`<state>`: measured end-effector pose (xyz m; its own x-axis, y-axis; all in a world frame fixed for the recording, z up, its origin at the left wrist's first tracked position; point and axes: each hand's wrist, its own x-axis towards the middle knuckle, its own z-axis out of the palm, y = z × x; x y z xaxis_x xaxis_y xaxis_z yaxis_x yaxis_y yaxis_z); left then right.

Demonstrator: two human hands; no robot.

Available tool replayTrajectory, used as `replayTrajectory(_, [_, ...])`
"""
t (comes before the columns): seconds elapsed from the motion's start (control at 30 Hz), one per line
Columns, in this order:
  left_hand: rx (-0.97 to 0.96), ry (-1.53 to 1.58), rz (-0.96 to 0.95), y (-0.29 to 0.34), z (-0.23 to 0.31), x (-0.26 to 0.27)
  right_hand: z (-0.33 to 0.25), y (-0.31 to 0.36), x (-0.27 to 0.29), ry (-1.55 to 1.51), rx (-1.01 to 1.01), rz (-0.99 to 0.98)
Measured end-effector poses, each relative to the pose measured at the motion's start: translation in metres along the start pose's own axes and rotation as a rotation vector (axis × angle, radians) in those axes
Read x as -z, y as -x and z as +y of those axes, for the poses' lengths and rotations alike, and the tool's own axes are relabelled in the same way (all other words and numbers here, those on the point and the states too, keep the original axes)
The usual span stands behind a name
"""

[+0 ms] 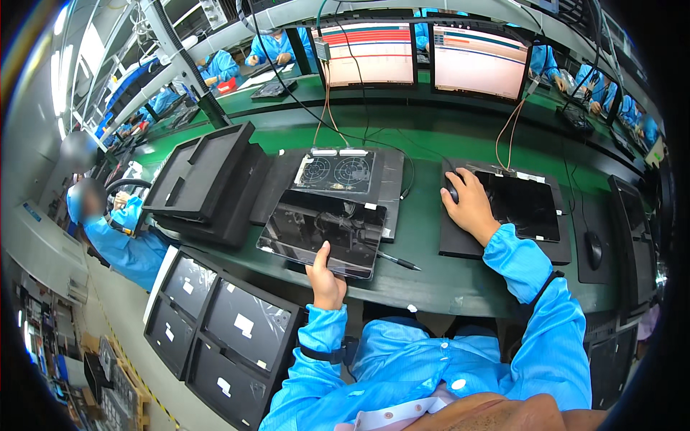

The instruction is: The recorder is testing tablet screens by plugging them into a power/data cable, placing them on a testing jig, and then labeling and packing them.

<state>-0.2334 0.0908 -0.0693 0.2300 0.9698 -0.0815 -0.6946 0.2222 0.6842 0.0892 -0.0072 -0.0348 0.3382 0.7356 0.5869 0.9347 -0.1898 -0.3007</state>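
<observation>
My left hand [328, 284] grips the near edge of a black tablet [316, 233], its thumb on the glossy screen. The tablet lies tilted over the near end of a black pad, just below a dark panel with two printed circle patterns [336, 174]. My right hand [471, 205] is closed over a black computer mouse [452, 189], which is partly hidden by the fingers. Beside that hand, a second dark tablet [519, 205] with cables near it rests on another black pad [460, 241]. A pen [399, 262] lies right of the held tablet.
Two lit monitors [366, 56] stand at the back of the green bench [424, 280]. Stacked black trays [201, 172] sit to the left; below them is a compartmented tray [244, 323] of dark panels. Another mouse [592, 249] is at right. A co-worker's blue sleeve [122, 241] shows at far left.
</observation>
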Motion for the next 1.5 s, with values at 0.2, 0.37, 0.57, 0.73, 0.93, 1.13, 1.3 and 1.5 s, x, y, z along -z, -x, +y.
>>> replayTrajectory(0.2, [0.007,0.000,-0.017,0.001,0.000,0.000,-0.002,0.000,0.006,-0.009,-0.009,-0.029])
replayTrajectory(0.37, [0.004,-0.016,-0.058,0.003,0.000,0.001,-0.003,0.000,0.007,0.005,-0.031,-0.023])
replayTrajectory(0.57, [-0.004,0.000,-0.057,0.001,0.000,0.000,-0.003,0.000,0.008,0.016,-0.018,-0.025])
replayTrajectory(0.73, [-0.053,-0.009,-0.011,0.001,-0.001,-0.005,0.000,-0.001,0.004,0.004,0.021,-0.004])
replayTrajectory(0.93, [-0.056,-0.020,-0.018,-0.001,-0.002,0.001,-0.005,-0.002,0.007,0.071,0.028,0.070])
replayTrajectory(1.13, [0.036,-0.009,0.035,-0.005,-0.002,0.013,-0.017,-0.036,0.003,-0.074,0.354,-0.119])
replayTrajectory(1.3, [0.127,0.127,0.028,-0.004,0.007,0.007,-0.032,-0.056,-0.024,0.122,0.515,-0.326])
replayTrajectory(1.5, [0.159,0.221,-0.090,0.006,0.028,-0.006,-0.051,-0.053,0.006,-0.203,0.342,-0.579])
